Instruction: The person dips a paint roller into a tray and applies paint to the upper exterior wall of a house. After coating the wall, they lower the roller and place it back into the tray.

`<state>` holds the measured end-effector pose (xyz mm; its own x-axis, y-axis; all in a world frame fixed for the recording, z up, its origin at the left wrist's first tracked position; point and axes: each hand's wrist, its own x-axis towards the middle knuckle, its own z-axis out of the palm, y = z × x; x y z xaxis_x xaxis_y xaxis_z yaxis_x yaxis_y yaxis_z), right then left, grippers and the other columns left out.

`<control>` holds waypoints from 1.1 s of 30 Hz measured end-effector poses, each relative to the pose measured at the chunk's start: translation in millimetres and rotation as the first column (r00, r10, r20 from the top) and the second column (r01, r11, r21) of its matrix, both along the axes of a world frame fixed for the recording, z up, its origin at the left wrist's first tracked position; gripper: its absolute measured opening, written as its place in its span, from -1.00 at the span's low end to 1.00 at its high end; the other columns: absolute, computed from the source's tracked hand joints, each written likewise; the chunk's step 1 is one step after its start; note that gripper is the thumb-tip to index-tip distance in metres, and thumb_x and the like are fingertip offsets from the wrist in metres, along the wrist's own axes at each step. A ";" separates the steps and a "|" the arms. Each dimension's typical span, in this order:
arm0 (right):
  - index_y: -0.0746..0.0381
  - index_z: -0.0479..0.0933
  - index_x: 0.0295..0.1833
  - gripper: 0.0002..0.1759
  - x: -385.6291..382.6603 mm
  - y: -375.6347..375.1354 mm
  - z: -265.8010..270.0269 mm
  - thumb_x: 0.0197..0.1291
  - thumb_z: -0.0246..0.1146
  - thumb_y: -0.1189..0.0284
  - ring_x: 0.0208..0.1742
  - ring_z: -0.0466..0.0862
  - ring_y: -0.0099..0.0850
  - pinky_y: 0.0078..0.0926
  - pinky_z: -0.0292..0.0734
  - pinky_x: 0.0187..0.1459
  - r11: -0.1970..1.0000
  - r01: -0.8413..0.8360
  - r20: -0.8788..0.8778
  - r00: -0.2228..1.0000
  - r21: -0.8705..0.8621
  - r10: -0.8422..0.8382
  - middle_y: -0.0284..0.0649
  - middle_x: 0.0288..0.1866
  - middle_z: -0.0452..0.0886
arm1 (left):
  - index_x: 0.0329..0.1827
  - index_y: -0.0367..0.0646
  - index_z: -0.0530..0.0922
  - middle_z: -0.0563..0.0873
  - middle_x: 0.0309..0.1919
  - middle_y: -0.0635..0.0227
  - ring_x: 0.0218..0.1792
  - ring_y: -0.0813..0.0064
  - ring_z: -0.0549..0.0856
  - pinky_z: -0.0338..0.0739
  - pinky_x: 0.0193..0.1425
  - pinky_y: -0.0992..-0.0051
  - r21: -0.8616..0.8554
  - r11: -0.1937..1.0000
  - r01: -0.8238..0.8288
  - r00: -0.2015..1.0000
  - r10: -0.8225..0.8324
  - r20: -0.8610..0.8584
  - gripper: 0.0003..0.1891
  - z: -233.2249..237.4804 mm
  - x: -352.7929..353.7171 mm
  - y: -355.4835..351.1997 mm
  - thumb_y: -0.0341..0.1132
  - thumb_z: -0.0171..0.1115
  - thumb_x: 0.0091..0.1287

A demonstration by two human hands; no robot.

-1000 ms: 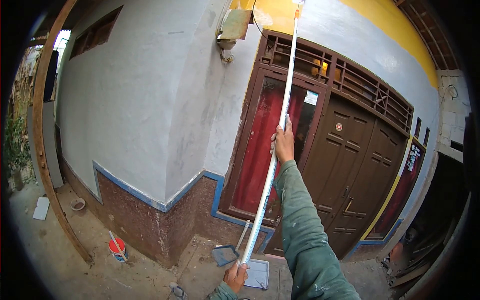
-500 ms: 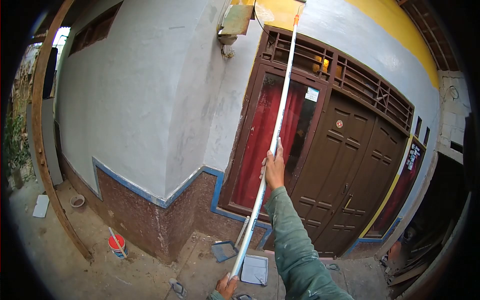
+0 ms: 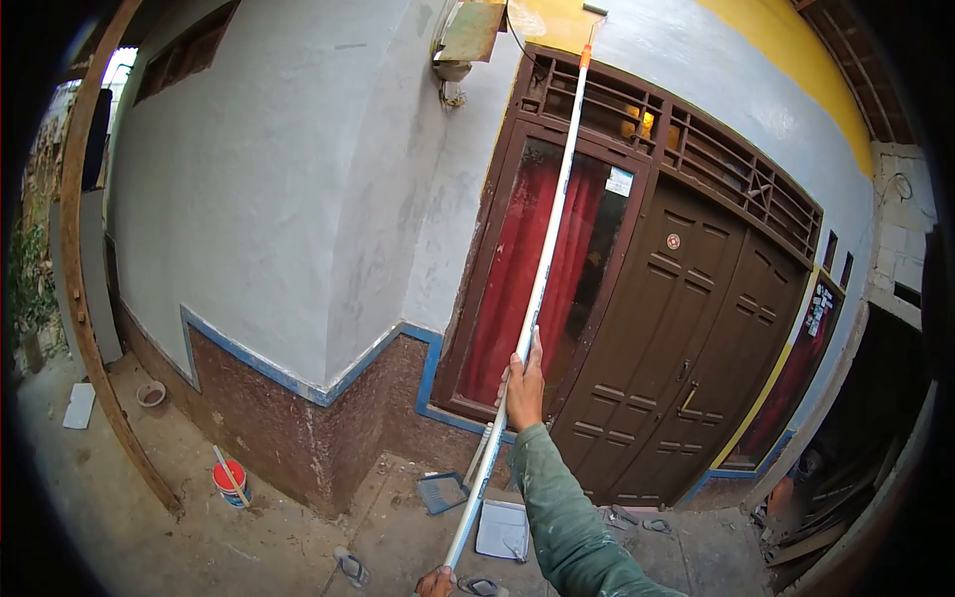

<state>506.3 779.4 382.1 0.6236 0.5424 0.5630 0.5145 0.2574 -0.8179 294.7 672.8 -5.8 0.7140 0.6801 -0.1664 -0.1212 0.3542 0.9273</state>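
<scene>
A long white pole (image 3: 550,239) slants up from the bottom of the view, with a paint roller (image 3: 595,10) at its top end. The roller is against the upper wall, where yellow paint meets white above the window frame. My right hand (image 3: 524,383), in a green sleeve, is around the middle of the pole. Low down, my left hand (image 3: 436,583) grips the pole's lower end, partly cut off by the image edge.
A brown double door (image 3: 647,338) stands right of a red-curtained window (image 3: 537,269). On the ground are a red bucket (image 3: 231,476), a white tray (image 3: 502,530), a blue-grey tray (image 3: 442,494) and sandals (image 3: 350,567). A wooden post (image 3: 78,249) rises at left.
The pole and both my hands have moved down, and my right hand is lower in view. The roller head now shows at the top of the view.
</scene>
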 end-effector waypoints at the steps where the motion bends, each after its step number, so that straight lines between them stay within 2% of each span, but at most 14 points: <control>1: -0.14 -0.07 0.63 -0.32 -2.2 -1.8 -3.6 0.48 -0.03 0.36 -0.61 0.49 -0.55 -0.47 0.51 -0.60 1.000 -0.010 -0.013 1.000 0.006 0.010 -0.32 -0.53 0.45 | -0.35 0.08 0.47 0.35 -0.75 0.52 -0.78 0.59 0.30 0.22 -0.74 0.47 -0.009 1.000 0.006 1.000 -0.006 -0.025 -0.51 -4.8 -0.1 -0.6 0.28 -0.13 0.47; 5: -0.12 -0.06 0.62 -0.32 -5.5 0.4 -4.6 0.48 -0.03 0.36 -0.63 0.47 -0.57 -0.49 0.49 -0.63 0.998 0.023 0.037 0.999 0.050 -0.025 -0.33 -0.53 0.44 | -0.39 0.06 0.46 0.35 -0.75 0.53 -0.78 0.60 0.30 0.19 -0.73 0.48 -0.047 0.999 0.001 1.000 -0.001 -0.009 -0.48 -1.6 -2.3 -1.2 0.29 -0.12 0.47; 8: -0.11 -0.04 0.62 -0.33 -12.7 -2.8 22.6 0.47 -0.02 0.36 -0.65 0.44 -0.61 -0.53 0.45 -0.67 0.997 -0.002 -0.020 1.000 0.076 0.003 -0.35 -0.53 0.42 | -0.40 0.03 0.49 0.35 -0.75 0.57 -0.77 0.63 0.29 0.16 -0.72 0.49 0.022 0.998 -0.065 0.998 0.065 0.020 -0.49 33.9 0.0 0.0 0.25 -0.09 0.48; 11: -0.11 -0.03 0.61 -0.34 -11.3 0.6 55.4 0.47 -0.01 0.35 -0.66 0.44 -0.62 -0.57 0.45 -0.70 0.985 -0.050 0.001 0.999 0.164 0.051 -0.35 -0.50 0.43 | -0.39 0.02 0.54 0.34 -0.76 0.62 -0.78 0.67 0.27 0.12 -0.72 0.52 -0.052 0.998 -0.040 0.999 0.042 0.034 -0.51 51.0 4.7 7.8 0.20 -0.06 0.50; 13: -0.07 -0.03 0.61 -0.34 -12.9 0.5 78.4 0.47 -0.01 0.34 -0.66 0.43 -0.63 -0.59 0.43 -0.71 0.978 -0.078 0.008 0.997 0.196 0.078 -0.36 -0.49 0.43 | -0.35 0.01 0.57 0.33 -0.76 0.63 -0.78 0.71 0.25 0.09 -0.72 0.55 0.189 0.974 -0.128 0.991 0.122 0.047 -0.53 46.8 15.4 17.7 0.16 -0.05 0.51; 14: -0.04 -0.04 0.61 -0.34 -13.5 0.5 87.6 0.48 0.00 0.34 -0.66 0.42 -0.64 -0.61 0.41 -0.72 0.969 -0.105 0.014 0.994 0.223 0.104 -0.37 -0.48 0.43 | -0.35 0.01 0.57 0.33 -0.76 0.63 -0.78 0.71 0.25 0.09 -0.72 0.55 0.190 0.973 -0.127 0.992 0.121 0.045 -0.53 59.2 18.2 16.0 0.16 -0.05 0.51; 16: 0.00 -0.07 0.61 -0.33 -14.5 1.0 98.6 0.48 -0.01 0.34 -0.68 0.42 -0.65 -0.64 0.42 -0.74 0.965 -0.119 0.027 0.993 0.236 0.116 -0.35 -0.46 0.44 | -0.33 0.00 0.55 0.34 -0.76 0.63 -0.78 0.73 0.25 0.08 -0.72 0.56 0.254 0.912 -0.321 0.923 0.241 0.301 -0.54 93.7 29.3 14.0 0.17 -0.03 0.51; 17: 0.01 -0.08 0.61 -0.33 -16.6 0.5 101.4 0.49 -0.01 0.34 -0.68 0.42 -0.65 -0.64 0.43 -0.74 0.952 -0.157 0.032 0.987 0.262 0.154 -0.35 -0.46 0.45 | -0.33 0.00 0.55 0.34 -0.76 0.63 -0.78 0.73 0.25 0.08 -0.72 0.56 0.255 0.913 -0.320 0.923 0.239 0.300 -0.54 118.7 24.1 14.3 0.17 -0.03 0.51; 19: 0.05 -0.10 0.61 -0.32 -20.9 -2.0 101.4 0.49 -0.02 0.33 -0.68 0.43 -0.64 -0.64 0.42 -0.75 0.934 -0.214 0.052 0.977 0.288 0.208 -0.33 -0.44 0.47 | -0.30 -0.01 0.54 0.35 -0.76 0.64 -0.77 0.74 0.27 0.10 -0.71 0.58 0.153 0.970 -0.191 0.956 0.148 0.254 -0.57 163.7 11.3 12.8 0.14 -0.02 0.51; 22: 0.05 -0.12 0.62 -0.31 -32.1 -10.9 91.8 0.49 -0.02 0.30 -0.68 0.44 -0.64 -0.64 0.42 -0.76 0.931 -0.226 0.057 0.974 0.287 0.218 -0.32 -0.43 0.47 | -0.28 0.00 0.52 0.36 -0.74 0.63 -0.75 0.74 0.29 0.12 -0.70 0.60 0.175 0.966 -0.191 0.953 0.141 0.267 -0.61 171.4 16.7 14.9 0.09 -0.03 0.53; 26: 0.06 -0.13 0.62 -0.30 -29.5 -16.1 63.6 0.49 -0.02 0.28 -0.67 0.46 -0.62 -0.62 0.42 -0.76 0.944 -0.213 0.025 0.977 0.253 0.213 -0.31 -0.44 0.47 | -0.29 -0.01 0.52 0.37 -0.72 0.62 -0.73 0.75 0.30 0.14 -0.67 0.63 0.347 0.872 -0.345 0.917 0.234 0.323 -0.63 110.8 30.5 22.2 0.05 -0.04 0.54; 28: 0.00 -0.13 0.62 -0.30 -23.8 -16.8 46.4 0.49 -0.02 0.29 -0.64 0.47 -0.62 -0.59 0.47 -0.72 0.951 -0.216 0.010 0.976 0.222 0.219 -0.33 -0.44 0.47 | -0.31 -0.02 0.53 0.37 -0.71 0.62 -0.71 0.75 0.30 0.15 -0.64 0.62 0.125 0.988 -0.096 0.967 0.063 0.248 -0.64 97.3 12.4 18.7 0.00 -0.04 0.55; 31: 0.01 -0.09 0.60 -0.32 -19.4 -13.1 25.7 0.48 0.00 0.27 -0.68 0.46 -0.59 -0.57 0.45 -0.73 0.963 -0.197 -0.038 0.978 0.182 0.207 -0.33 -0.49 0.47 | -0.35 -0.02 0.54 0.39 -0.69 0.61 -0.68 0.73 0.33 0.18 -0.62 0.59 0.148 0.976 -0.160 0.959 0.119 0.256 -0.64 69.2 -5.4 -2.1 -0.02 -0.03 0.55; 33: 0.01 -0.09 0.60 -0.33 -16.9 -11.7 17.8 0.48 0.00 0.28 -0.68 0.46 -0.59 -0.58 0.45 -0.73 0.962 -0.205 -0.074 0.973 0.179 0.220 -0.33 -0.49 0.47 | -0.36 -0.03 0.55 0.41 -0.69 0.61 -0.67 0.72 0.34 0.20 -0.61 0.58 0.145 0.981 -0.128 0.976 0.099 0.196 -0.63 22.7 -10.7 -4.2 -0.03 -0.03 0.54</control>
<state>489.4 767.7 399.9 0.5576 0.5698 0.6036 0.3577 0.4913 -0.7942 284.0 668.6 16.9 0.6391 0.7653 0.0768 -0.3284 0.1812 0.9270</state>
